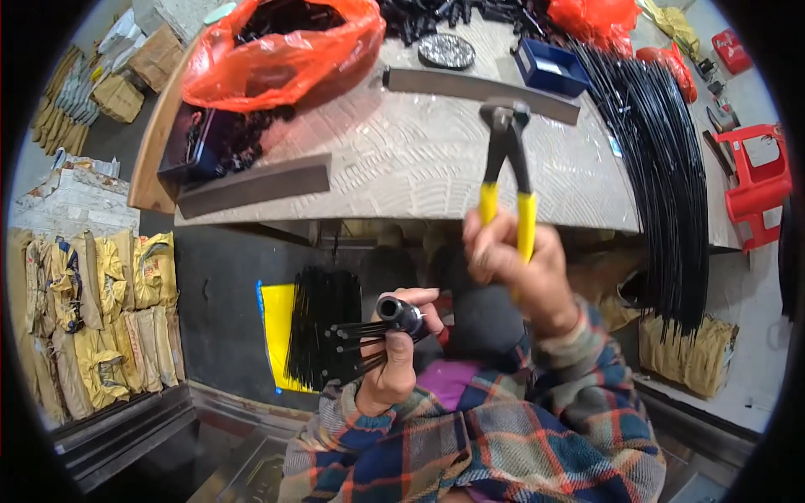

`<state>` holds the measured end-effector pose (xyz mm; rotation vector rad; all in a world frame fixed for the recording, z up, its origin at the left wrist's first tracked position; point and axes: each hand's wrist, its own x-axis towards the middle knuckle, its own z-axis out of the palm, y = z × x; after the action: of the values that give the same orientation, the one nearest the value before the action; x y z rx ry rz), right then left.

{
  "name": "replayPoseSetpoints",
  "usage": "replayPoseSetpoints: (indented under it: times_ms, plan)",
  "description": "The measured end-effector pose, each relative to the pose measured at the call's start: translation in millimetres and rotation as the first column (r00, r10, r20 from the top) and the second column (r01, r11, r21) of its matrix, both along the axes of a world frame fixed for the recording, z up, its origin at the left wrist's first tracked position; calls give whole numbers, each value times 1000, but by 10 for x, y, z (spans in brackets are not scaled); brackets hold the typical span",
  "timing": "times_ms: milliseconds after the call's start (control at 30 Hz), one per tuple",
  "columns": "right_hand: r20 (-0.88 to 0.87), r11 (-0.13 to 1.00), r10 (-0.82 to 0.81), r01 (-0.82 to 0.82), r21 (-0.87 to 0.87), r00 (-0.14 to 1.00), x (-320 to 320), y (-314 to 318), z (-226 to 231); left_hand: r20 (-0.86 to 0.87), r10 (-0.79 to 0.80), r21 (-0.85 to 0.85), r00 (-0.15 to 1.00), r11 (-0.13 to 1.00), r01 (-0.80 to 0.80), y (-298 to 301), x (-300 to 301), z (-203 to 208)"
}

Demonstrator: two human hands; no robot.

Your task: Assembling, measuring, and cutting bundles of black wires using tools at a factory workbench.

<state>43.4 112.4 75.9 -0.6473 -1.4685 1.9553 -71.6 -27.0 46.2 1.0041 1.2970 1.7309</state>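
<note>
**Both hands loaded: rod bundle and pincers**

Left hand [387,369] clenched around a short black tube [400,313] with a bunch of thin black rods [356,342] sticking out toward the person's left. Right hand [516,267] wrapped tight on the yellow handles of end-cutting pincers [507,159], raised just above and right of the left hand, head pointing away over the workbench [402,159]; jaws look nearly closed, on nothing. Tube and pincers are near but apart.

Beyond the hands: two flat metal bars [251,186] on the bench, an orange plastic bag [285,50] of dark parts, a blue tray [549,67], and a long sheaf of black wires [662,168] draping off the bench to the right of the right hand. Below the left hand, more rods on a yellow sheet [277,335].

Risks, as I judge it: rods splay loosely, so a slack left grip could drop some. Pincers swung close could nip the left fingers. Rod tips could snag the plaid sleeve [503,436].
</note>
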Motion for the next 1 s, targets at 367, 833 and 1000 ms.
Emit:
replayPoseSetpoints:
  times_ms: [367, 833, 1000]
  plan:
    - [-252, 995, -15, -10, -96, 968, 148, -727, -175, -56, -46, 84, 997, 995, 51, -266, 256, 100]
    - [-102, 486, -239, 210, 849, 966, 384, -678, -188, -125, 47, 52, 991, 998, -41, -306, 433, 110]
    - [-126, 633, -113, 169, 755, 986, 390, -668, -147, -48, -29, 18, 998, 999, 30, -334, 408, 86]
